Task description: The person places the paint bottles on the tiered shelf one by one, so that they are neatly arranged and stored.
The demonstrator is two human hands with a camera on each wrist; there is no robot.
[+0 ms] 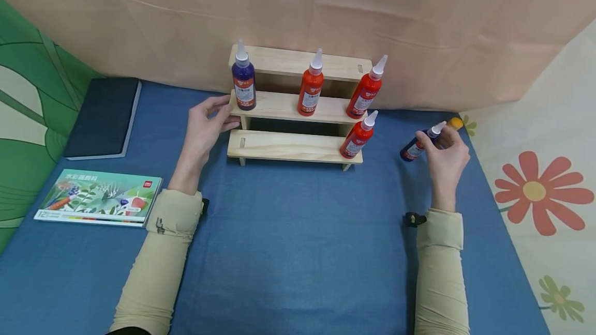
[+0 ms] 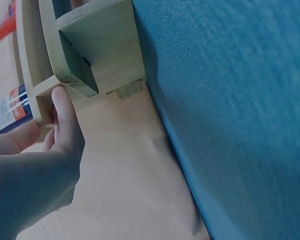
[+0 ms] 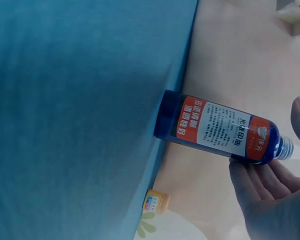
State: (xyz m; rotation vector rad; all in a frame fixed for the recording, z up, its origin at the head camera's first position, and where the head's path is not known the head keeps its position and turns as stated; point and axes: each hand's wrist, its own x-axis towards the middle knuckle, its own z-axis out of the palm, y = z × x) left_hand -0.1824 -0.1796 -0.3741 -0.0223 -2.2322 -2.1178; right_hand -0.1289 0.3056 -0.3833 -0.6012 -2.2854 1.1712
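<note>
A wooden three-step rack (image 1: 284, 146) stands at the back of the table. My left hand (image 1: 208, 123) pinches the left end of its middle step between thumb and fingers. On the middle step are a dark blue bottle (image 1: 244, 87) and two red bottles (image 1: 310, 89) (image 1: 365, 92); another red bottle (image 1: 357, 138) is on the bottom step's right end. To the right of the rack, a second dark blue bottle (image 3: 215, 129) with a pale nozzle has its base on the table. My right hand (image 1: 447, 156) is around its upper part, fingers against one side, thumb apart from it.
A small yellow-capped jar (image 3: 156, 201) stands behind my right hand. On the left lie a dark notebook (image 1: 103, 118) and a green illustrated box (image 1: 99, 196). A beige cloth (image 1: 288, 4) hangs behind the blue table cover (image 1: 298, 247).
</note>
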